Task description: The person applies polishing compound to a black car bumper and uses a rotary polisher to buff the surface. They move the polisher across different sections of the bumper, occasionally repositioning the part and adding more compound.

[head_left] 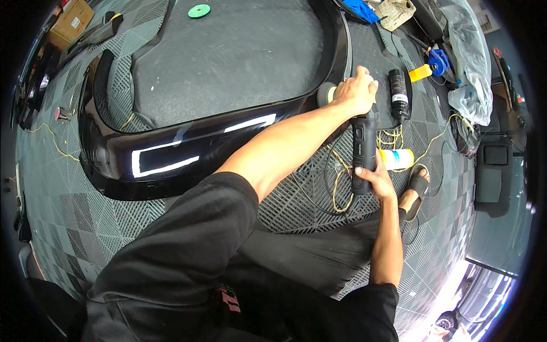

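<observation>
A glossy black car bumper (171, 154) lies curved on the tiled floor. My left hand (356, 91) presses down on the head of a black polishing machine (363, 149), whose pale foam pad (326, 93) sits against the bumper's right end. My right hand (376, 178) grips the machine's rear handle. Both arms come in from the lower edge, the left arm crossing over the bumper's front.
A dark rubber mat (228, 57) with a green disc (199, 10) lies inside the bumper's curve. A black bottle (399, 94), a white and yellow bottle (396, 159), yellow cord (342, 182), a blue and yellow tool (431, 65) and a plastic bag (470, 62) lie at right. My sandalled foot (415, 191) rests nearby.
</observation>
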The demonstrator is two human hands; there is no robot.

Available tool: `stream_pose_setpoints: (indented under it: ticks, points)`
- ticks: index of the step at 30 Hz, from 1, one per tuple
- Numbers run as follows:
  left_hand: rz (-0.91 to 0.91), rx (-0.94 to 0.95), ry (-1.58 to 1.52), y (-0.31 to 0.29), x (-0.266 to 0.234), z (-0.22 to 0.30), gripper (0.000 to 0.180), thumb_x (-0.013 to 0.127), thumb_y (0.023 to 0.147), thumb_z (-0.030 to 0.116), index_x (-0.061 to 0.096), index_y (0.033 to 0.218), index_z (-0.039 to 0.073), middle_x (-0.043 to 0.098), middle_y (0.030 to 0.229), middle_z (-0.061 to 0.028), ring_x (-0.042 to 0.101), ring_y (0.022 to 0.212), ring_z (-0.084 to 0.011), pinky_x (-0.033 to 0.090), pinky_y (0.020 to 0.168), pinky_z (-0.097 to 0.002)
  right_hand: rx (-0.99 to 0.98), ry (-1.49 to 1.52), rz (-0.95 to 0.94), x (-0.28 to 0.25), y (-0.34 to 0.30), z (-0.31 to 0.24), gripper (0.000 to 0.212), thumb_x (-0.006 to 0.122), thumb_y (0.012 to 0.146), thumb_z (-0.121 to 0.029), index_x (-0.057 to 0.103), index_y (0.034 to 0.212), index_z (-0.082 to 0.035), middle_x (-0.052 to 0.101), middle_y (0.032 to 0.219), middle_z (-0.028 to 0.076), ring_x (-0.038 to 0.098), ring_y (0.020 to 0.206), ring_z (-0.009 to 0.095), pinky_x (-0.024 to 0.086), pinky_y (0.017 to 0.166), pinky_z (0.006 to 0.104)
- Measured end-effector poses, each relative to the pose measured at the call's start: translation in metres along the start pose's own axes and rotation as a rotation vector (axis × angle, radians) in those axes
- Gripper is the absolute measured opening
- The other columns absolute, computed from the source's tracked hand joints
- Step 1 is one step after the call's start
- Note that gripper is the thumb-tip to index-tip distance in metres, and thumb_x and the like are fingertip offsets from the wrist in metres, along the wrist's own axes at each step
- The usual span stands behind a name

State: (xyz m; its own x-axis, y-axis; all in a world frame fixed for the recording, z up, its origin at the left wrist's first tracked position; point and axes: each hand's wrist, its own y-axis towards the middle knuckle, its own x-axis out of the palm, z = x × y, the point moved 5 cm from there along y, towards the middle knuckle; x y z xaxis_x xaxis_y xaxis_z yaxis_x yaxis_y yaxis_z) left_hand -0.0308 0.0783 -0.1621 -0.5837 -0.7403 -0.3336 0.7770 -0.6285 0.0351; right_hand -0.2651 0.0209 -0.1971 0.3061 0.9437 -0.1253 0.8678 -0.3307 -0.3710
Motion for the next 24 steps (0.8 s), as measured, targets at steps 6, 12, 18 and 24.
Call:
stream_pose_setpoints:
  ticks: [6, 12, 18, 24]
  points:
    - [0.094, 0.091, -0.062, -0.035, -0.026, -0.014, 0.047, 0.056, 0.104, 0.038, 0.055, 0.138, 0.005, 0.059, 0.137, -0.0244, 0.066, 0.114, -0.0450, 0.051, 0.100, -0.0502, 0.006, -0.296, 0.145, 0.021, -0.050, -0.019, 0.103, 0.091, 0.072, -0.008, 0.035, 0.157, 0.007, 0.058, 0.139, 0.014, 0.056, 0.127, 0.023, 0.041, 0.112, 0.0351]
    - [0.298, 0.320, -0.074, -0.117, -0.051, -0.006, 0.079, 0.063, 0.100, 0.039, 0.026, 0.154, -0.005, 0.037, 0.152, -0.0330, 0.037, 0.141, -0.0476, 0.029, 0.119, -0.0542, -0.099, -0.354, 0.227, 0.014, -0.023, -0.046, 0.106, 0.088, 0.070, -0.015, 0.035, 0.159, 0.005, 0.063, 0.136, 0.015, 0.061, 0.122, 0.022, 0.045, 0.109, 0.0336]
    - [-0.023, 0.079, -0.268, -0.239, -0.053, -0.033, 0.077, 0.065, 0.101, 0.034, 0.027, 0.155, -0.007, 0.035, 0.157, -0.0303, 0.033, 0.149, -0.0418, 0.027, 0.124, -0.0495, -0.160, -0.326, 0.285, -0.026, 0.085, -0.079, 0.101, 0.086, 0.071, -0.017, 0.039, 0.158, 0.002, 0.068, 0.122, 0.014, 0.067, 0.098, 0.021, 0.054, 0.089, 0.0332]
    - [-0.021, -0.039, -0.359, -0.274, -0.088, -0.055, 0.070, 0.066, 0.103, 0.032, 0.034, 0.154, -0.003, 0.050, 0.149, -0.0251, 0.050, 0.140, -0.0351, 0.038, 0.120, -0.0474, -0.123, -0.382, 0.294, -0.019, 0.118, -0.103, 0.098, 0.084, 0.073, -0.015, 0.038, 0.159, 0.000, 0.070, 0.112, 0.013, 0.066, 0.084, 0.018, 0.054, 0.076, 0.0300]
